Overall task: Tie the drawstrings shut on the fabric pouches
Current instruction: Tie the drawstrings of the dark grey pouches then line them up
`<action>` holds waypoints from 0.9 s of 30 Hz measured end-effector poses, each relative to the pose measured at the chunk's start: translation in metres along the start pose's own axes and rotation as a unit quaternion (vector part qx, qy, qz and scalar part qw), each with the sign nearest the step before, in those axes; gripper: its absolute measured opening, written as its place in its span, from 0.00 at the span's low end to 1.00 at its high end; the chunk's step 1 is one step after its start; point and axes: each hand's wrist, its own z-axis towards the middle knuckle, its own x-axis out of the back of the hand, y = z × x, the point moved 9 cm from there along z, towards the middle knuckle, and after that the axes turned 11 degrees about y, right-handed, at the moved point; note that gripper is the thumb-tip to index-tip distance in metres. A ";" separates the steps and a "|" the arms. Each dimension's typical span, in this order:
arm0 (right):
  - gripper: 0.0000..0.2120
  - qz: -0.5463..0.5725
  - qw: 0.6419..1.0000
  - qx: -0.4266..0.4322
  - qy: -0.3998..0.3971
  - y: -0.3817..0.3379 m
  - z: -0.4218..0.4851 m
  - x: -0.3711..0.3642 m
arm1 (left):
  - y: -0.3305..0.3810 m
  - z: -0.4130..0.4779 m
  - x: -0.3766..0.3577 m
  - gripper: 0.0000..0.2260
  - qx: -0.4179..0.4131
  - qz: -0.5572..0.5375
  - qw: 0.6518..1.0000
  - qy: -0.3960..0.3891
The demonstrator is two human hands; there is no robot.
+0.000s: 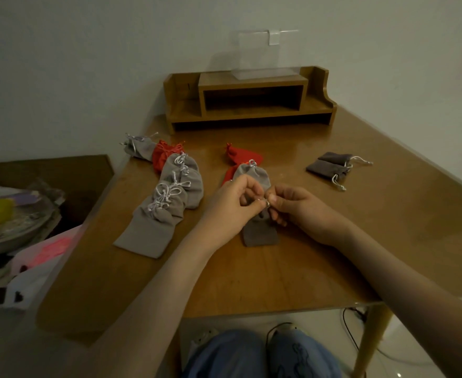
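As pouch point(259, 237) lies flat, fingers point(247, 199) pinch drawstring point(265, 203).

We record dim, flat lighting. Soft glare marks the wooden table point(287, 151) toward its far end. Frame edges bend; detail is soft.

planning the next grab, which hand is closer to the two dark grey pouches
Right. The right hand, pinching the cord, has the dark grey pouches beyond it to its right; the left hand lies on its far side from them.
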 end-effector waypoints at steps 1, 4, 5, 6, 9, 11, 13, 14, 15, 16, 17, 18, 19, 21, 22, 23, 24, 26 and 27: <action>0.07 -0.009 1.000 0.000 0.003 0.000 0.000 0.000 | 0.002 0.000 0.001 0.05 -0.013 0.028 0.999 0.009; 0.06 -0.023 1.000 -0.007 0.005 0.001 0.002 0.000 | 0.011 -0.002 0.004 0.06 -0.050 0.109 0.992 0.046; 0.07 -0.021 1.000 -0.011 0.003 0.001 0.002 0.000 | 0.017 -0.004 0.004 0.06 -0.083 0.143 0.984 0.068; 0.08 -0.016 1.000 -0.014 0.001 0.001 0.003 0.000 | 0.023 -0.006 0.004 0.05 -0.123 0.180 0.971 0.093; 0.09 -0.004 1.000 -0.019 -0.007 -0.001 0.003 0.000 | 0.030 -0.011 0.004 0.05 -0.186 0.236 0.943 0.142; 0.08 0.008 1.000 -0.017 -0.006 -0.002 0.003 0.000 | 0.028 -0.011 0.003 0.04 -0.188 0.224 0.946 0.141; 0.08 0.027 1.000 -0.011 -0.002 -0.004 0.001 0.001 | 0.024 -0.008 0.005 0.02 -0.169 0.179 0.961 0.126; 0.07 0.035 0.999 -0.007 0.003 -0.005 0.001 0.001 | 0.021 -0.007 0.007 0.02 -0.150 0.150 0.970 0.122; 0.07 0.039 0.999 -0.002 0.011 -0.005 0.001 0.002 | 0.018 -0.006 0.009 0.02 -0.129 0.122 0.976 0.122; 0.06 0.038 0.999 0.003 0.021 -0.005 0.001 0.004 | 0.015 -0.005 0.011 0.03 -0.108 0.099 0.982 0.123; 0.06 0.031 0.999 0.007 0.029 -0.006 0.001 0.005 | 0.012 -0.004 0.012 0.04 -0.088 0.081 0.985 0.123; 0.05 0.019 0.999 0.011 0.034 -0.005 0.002 0.006 | 0.010 -0.003 0.012 0.04 -0.074 0.066 0.988 0.120; 0.05 0.003 0.999 0.015 0.035 -0.006 0.002 0.006 | 0.008 -0.002 0.012 0.05 -0.064 0.055 0.990 0.117; 0.05 -0.023 0.999 0.020 0.035 -0.006 0.002 0.006 | 0.003 -0.001 0.010 0.05 -0.053 0.041 0.992 0.108; 0.06 -0.029 0.999 0.020 0.038 -0.006 0.002 0.006 | 0.002 -0.001 0.009 0.05 -0.046 0.029 0.993 0.104; 0.06 -0.030 0.999 0.019 0.040 -0.006 0.001 0.007 | 0.000 0.000 0.009 0.05 -0.036 0.012 0.994 0.100; 0.06 -0.027 0.999 0.016 0.042 -0.006 0.001 0.007 | -0.001 -0.001 0.008 0.05 -0.023 -0.012 0.995 0.093; 0.06 -0.014 0.999 0.010 0.038 -0.006 0.002 0.008 | -0.004 0.000 0.006 0.05 0.012 -0.071 0.994 0.079; 0.06 -0.005 0.999 0.005 0.033 -0.005 0.002 0.007 | -0.007 0.001 0.004 0.05 0.033 -0.101 0.992 0.072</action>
